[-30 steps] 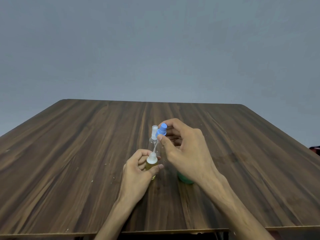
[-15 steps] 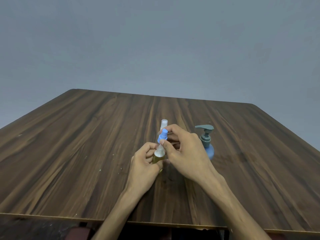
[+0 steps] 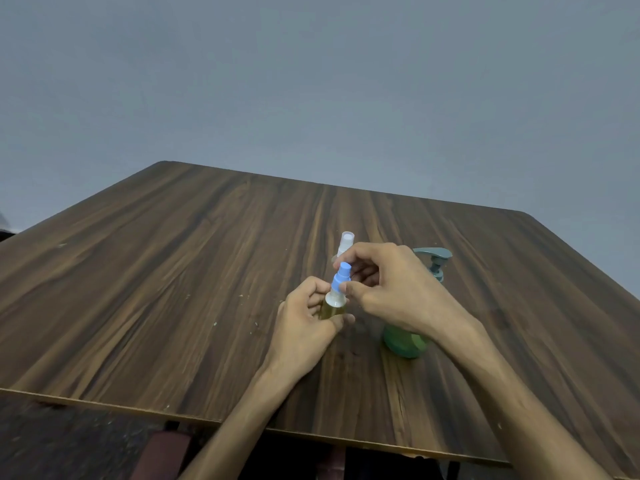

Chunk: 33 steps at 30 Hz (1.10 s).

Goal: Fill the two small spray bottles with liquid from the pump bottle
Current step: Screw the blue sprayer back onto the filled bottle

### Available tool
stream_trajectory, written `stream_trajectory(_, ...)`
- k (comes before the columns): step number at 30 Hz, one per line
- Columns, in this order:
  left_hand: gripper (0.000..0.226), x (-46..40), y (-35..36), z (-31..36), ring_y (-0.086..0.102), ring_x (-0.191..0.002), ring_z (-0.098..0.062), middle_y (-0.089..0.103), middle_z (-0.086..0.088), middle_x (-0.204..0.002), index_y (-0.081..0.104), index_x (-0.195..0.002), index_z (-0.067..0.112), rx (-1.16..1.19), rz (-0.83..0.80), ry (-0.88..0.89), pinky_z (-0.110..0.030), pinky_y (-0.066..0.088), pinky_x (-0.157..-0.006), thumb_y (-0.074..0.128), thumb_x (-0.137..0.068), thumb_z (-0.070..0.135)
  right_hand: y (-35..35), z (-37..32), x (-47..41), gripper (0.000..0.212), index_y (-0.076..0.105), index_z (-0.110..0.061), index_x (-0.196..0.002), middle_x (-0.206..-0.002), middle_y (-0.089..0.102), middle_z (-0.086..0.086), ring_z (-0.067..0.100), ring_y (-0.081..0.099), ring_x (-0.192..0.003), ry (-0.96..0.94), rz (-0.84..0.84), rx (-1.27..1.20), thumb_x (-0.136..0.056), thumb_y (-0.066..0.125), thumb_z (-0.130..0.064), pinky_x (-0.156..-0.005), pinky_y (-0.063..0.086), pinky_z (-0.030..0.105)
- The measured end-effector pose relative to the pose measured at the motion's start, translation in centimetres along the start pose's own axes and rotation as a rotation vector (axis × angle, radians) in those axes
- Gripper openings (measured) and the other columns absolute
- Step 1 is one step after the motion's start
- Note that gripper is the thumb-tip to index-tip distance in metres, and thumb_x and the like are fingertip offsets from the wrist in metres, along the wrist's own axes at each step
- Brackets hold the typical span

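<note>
Amber liquid shows through the small spray bottle (image 3: 333, 309) that my left hand (image 3: 304, 327) grips around its body, fingers curled on the far side and thumb across the near side. This bottle stands upright, long axis vertical, its white collar just above my fingers, roughly midway between the left and right edges of the surface (image 3: 173, 271) and nearer the front edge than the far one. My right hand (image 3: 398, 289) pinches the blue spray head (image 3: 341, 277) between thumb and forefinger, the other fingers loosely curled behind. The head sits on the bottle's neck, tilted slightly to the right at the top; whether it is fully seated I cannot tell. A second small spray bottle (image 3: 345, 244) with a clear cap stands upright just behind my hands, its body mostly hidden. The pump bottle (image 3: 405, 341), green-bodied, stands toward the right edge, partly behind my right wrist, its grey-blue nozzle (image 3: 433, 253) pointing left.
</note>
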<state>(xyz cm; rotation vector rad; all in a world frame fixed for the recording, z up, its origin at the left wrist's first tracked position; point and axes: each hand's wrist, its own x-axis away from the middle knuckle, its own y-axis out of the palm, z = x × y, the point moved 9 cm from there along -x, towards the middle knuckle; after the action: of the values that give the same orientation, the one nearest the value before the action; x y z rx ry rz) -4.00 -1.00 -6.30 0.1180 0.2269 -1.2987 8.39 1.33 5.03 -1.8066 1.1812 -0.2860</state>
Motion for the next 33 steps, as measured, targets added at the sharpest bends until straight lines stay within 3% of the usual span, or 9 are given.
stream_trajectory(4,0.031,0.0,-0.1,0.3,0.077,-0.089,-0.024,0.079,-0.001,-0.088,0.068,-0.087,0.025,-0.013,0.012,0.01,-0.042,0.062,-0.079,0.091,-0.069,0.015,-0.2,-0.6,-0.2,0.023,0.075,-0.026,-0.104,-0.092,0.075,-0.01,0.006,0.072,-0.082,-0.019,-0.073,0.064,-0.086,0.072,-0.013,-0.081,0.062,0.033)
stream_trajectory(7,0.032,0.0,0.1,0.4,0.07,-0.075,-0.01,0.074,0.006,-0.078,0.068,-0.088,0.023,-0.022,-0.001,0.007,-0.027,0.054,-0.067,0.092,-0.075,0.006,0.0,-1.3,-0.1,0.024,0.075,-0.026,-0.104,-0.088,0.075,-0.01,0.008,0.072,-0.079,-0.042,-0.117,0.134,-0.087,0.07,-0.01,-0.08,0.062,0.034)
stream_trajectory(10,0.029,0.1,-0.1,0.8,0.065,-0.069,-0.006,0.071,0.009,-0.072,0.069,-0.09,0.018,-0.039,0.001,0.012,-0.02,0.05,-0.063,0.091,-0.076,0.004,0.3,-2.1,-0.2,0.027,0.075,-0.025,-0.105,-0.087,0.074,-0.009,0.006,0.07,-0.078,-0.088,-0.149,0.241,-0.086,0.066,-0.008,-0.078,0.056,0.025)
stream_trajectory(13,0.03,0.1,-0.2,0.6,0.065,-0.07,-0.011,0.073,0.003,-0.072,0.069,-0.089,0.019,-0.033,0.009,-0.007,-0.033,0.055,-0.065,0.092,-0.075,0.004,0.2,-3.0,-0.4,0.026,0.075,-0.024,-0.104,-0.084,0.073,-0.011,0.007,0.067,-0.078,-0.138,-0.188,0.324,-0.086,0.065,-0.009,-0.07,0.042,0.014)
stream_trajectory(16,0.03,0.1,-0.1,0.4,0.064,-0.072,-0.017,0.075,-0.009,-0.079,0.069,-0.089,0.019,-0.031,0.004,-0.019,-0.049,0.058,-0.073,0.092,-0.073,0.007,0.5,-4.0,-0.5,0.028,0.077,-0.026,-0.104,-0.086,0.073,-0.01,0.009,0.065,-0.08,-0.215,-0.247,0.406,-0.085,0.065,-0.01,-0.073,0.05,0.023)
stream_trajectory(22,0.031,0.1,-0.1,0.8,0.073,-0.085,-0.035,0.077,-0.008,-0.084,0.07,-0.096,0.014,-0.052,0.001,-0.013,-0.048,0.06,-0.079,0.092,-0.075,0.007,0.7,-4.4,-1.2,0.029,0.078,-0.027,-0.105,-0.092,0.073,-0.009,0.008,0.068,-0.087,-0.236,-0.302,0.48,-0.086,0.066,-0.009,-0.08,0.057,0.031)
stream_trajectory(26,0.03,0.2,0.0,0.9,0.066,-0.068,-0.015,0.071,0.003,-0.07,0.068,-0.087,0.02,-0.057,-0.006,-0.019,-0.033,0.056,-0.069,0.092,-0.076,0.006,1.0,-3.9,-1.7,0.008,0.077,-0.023,-0.097,-0.085,0.069,-0.011,0.009,0.064,-0.08,-0.235,-0.317,0.539,-0.092,0.072,-0.026,-0.07,0.049,0.026)
stream_trajectory(30,0.032,0.1,-0.2,0.7,0.065,-0.069,-0.022,0.07,-0.004,-0.071,0.065,-0.083,0.022,-0.059,0.009,-0.032,-0.044,0.057,-0.07,0.091,-0.074,0.007,1.3,-3.6,-2.3,0.04,0.058,-0.018,-0.069,-0.066,0.048,-0.007,0.011,0.047,-0.057,-0.225,-0.247,0.662,-0.095,0.066,-0.048,-0.06,0.04,0.03)
stream_trajectory(33,0.028,0.2,-0.2,0.8,0.067,-0.065,-0.013,0.071,-0.001,-0.07,0.064,-0.084,0.012,-0.061,0.017,-0.027,-0.034,0.055,-0.063,0.089,-0.075,0.0,1.1,-3.6,-2.3,0.049,0.065,-0.017,-0.082,-0.072,0.054,-0.006,0.013,0.054,-0.063,-0.23,-0.197,0.684,-0.09,0.061,-0.065,-0.064,0.051,0.034)
